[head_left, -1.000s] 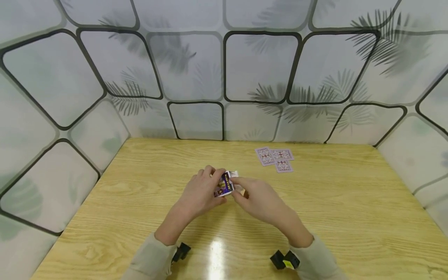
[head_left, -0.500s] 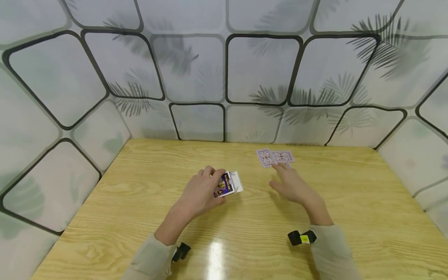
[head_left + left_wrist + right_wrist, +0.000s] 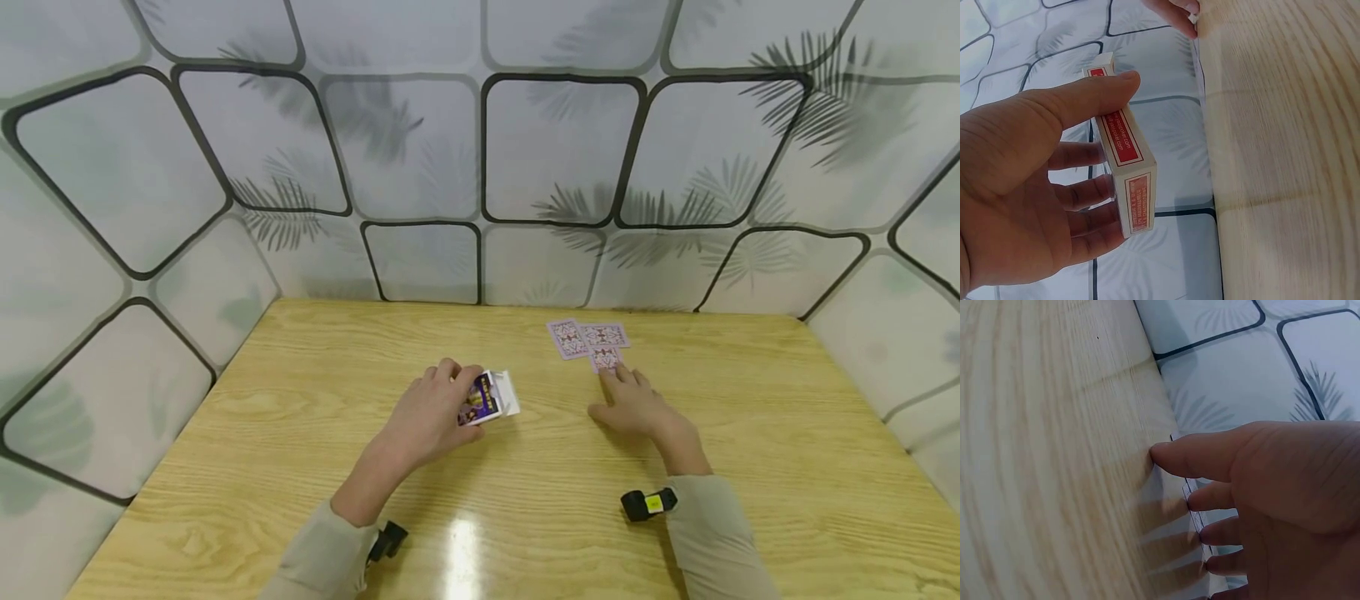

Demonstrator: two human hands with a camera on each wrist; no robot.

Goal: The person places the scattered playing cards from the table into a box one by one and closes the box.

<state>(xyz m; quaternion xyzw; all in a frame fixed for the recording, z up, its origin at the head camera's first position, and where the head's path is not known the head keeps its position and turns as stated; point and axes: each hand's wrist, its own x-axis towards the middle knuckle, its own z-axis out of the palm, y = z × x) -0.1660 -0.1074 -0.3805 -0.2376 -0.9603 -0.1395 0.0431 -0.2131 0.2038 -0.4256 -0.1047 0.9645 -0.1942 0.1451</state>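
My left hand (image 3: 431,408) grips a card box (image 3: 482,398) above the table, thumb on one narrow side and fingers on the other. The box is purple on its face, with its white flap open toward the right. In the left wrist view the box (image 3: 1124,147) shows a white edge with red panels. My right hand (image 3: 641,410) is stretched out, its fingertips at the near end of the closest of three playing cards (image 3: 605,357). These cards lie face down, with pinkish patterned backs. In the right wrist view the fingers (image 3: 1213,534) are spread, and their tips reach the cards.
The wooden table (image 3: 300,367) ends at the back against a light wall covering (image 3: 555,150) with dark outlines and leaf prints. Similar panels rise on the left and right. Each wrist carries a small black camera (image 3: 649,504).
My right hand has left the card box's opening and moved right to the cards, then drawn slightly back toward me along the nearest one. The left hand keeps holding the box in place.
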